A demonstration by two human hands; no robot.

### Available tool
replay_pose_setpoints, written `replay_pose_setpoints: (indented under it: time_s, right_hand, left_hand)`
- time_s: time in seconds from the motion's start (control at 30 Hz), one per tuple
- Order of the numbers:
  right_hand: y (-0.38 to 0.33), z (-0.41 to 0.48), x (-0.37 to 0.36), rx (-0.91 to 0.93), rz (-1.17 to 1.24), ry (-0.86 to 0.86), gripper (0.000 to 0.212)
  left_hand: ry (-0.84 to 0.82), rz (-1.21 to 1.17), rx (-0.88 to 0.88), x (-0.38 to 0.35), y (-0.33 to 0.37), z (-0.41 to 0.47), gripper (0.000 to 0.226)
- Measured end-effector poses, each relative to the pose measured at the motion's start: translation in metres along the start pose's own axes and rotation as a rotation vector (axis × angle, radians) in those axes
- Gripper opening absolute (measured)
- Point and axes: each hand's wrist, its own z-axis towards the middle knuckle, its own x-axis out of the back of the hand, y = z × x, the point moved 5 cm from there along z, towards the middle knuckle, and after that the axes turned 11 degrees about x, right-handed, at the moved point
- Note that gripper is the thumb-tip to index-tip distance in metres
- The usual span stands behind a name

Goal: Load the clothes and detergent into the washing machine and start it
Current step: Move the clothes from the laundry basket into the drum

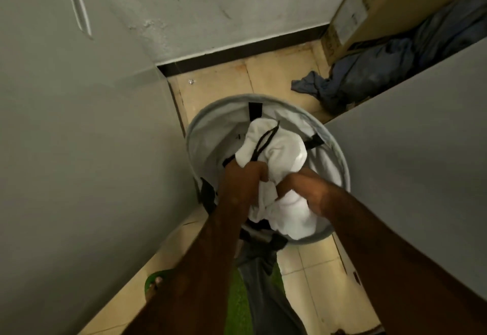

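Observation:
A round grey fabric laundry basket [200,129] with black handles stands on the tiled floor below me. A bundle of white clothes [279,147] with a black cord across it fills the basket's mouth. My left hand [245,176] is closed on the near left part of the bundle. My right hand [303,190] grips the white cloth from the right, fingers buried in it. Both forearms reach down from the bottom of the view. No detergent is visible.
A grey appliance side [79,150] rises at the left, another grey panel [421,150] at the right. Blue-grey clothes [369,79] lie heaped on the floor at the back right beside a cardboard box [353,16]. A green slipper [155,279] shows near my foot.

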Motion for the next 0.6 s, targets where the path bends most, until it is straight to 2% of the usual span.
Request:
replay_pose_setpoints:
  time_s: [0.07,0.13,0.27,0.3,0.4,0.43,0.53,0.6]
  right_hand:
    - [-0.032,-0.03,-0.009,0.058,-0.029,0.011,0.057]
    - [-0.063,-0.06,-0.018,0.143,-0.068,0.023,0.065]
    - [-0.123,-0.136,-0.037,0.28,-0.113,0.054,0.045]
    - [-0.14,-0.16,-0.043,0.303,-0.124,0.048,0.047]
    - [-0.183,-0.227,-0.057,0.329,-0.165,0.093,0.074]
    - [-0.197,-0.251,-0.061,0.331,-0.148,0.124,0.075]
    - [-0.248,-0.325,-0.075,0.398,-0.146,0.174,0.05]
    - [-0.286,-0.376,-0.091,0.475,-0.166,0.177,0.044]
  left_hand:
    - [-0.009,-0.001,-0.062,0.009,0.011,-0.026,0.067]
    - [0.001,-0.002,-0.125,0.022,0.023,-0.06,0.074]
    - [-0.009,0.0,-0.196,0.051,0.048,-0.144,0.081]
    - [-0.004,0.011,-0.197,0.059,0.053,-0.165,0.081]
    - [-0.001,0.041,-0.24,0.08,0.067,-0.225,0.076]
    - [-0.005,0.048,-0.276,0.089,0.073,-0.253,0.073]
    - [-0.025,0.085,-0.425,0.115,0.098,-0.338,0.058]
    - [-0.05,0.099,-0.533,0.138,0.115,-0.392,0.057]
